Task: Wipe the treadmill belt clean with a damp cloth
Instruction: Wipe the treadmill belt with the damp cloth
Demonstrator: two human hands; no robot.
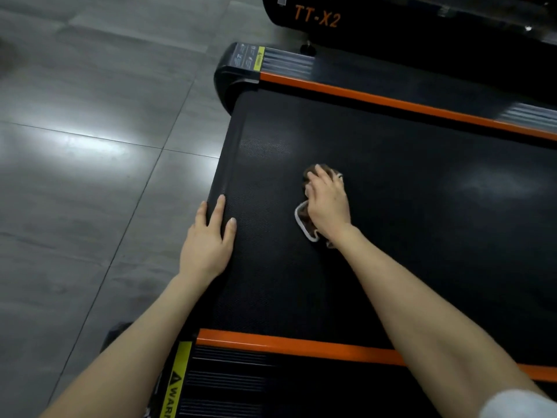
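Observation:
The black textured treadmill belt (391, 206) fills the middle of the view, running left to right. A brown cloth with a white hem (304, 220) lies on the belt near its rear end. My right hand (327, 203) lies flat on top of the cloth with fingers spread, pressing it onto the belt; most of the cloth is hidden under the palm. My left hand (209, 239) rests at the belt's rear edge, straight fingers laid over the rounded end.
Orange side rails border the belt, one far (391, 99) and one near (295, 346). A yellow warning label (174, 384) sits on the near foot rail. A second black machine marked TT-X2 (318, 16) stands behind. Grey floor tiles (90, 146) spread to the left.

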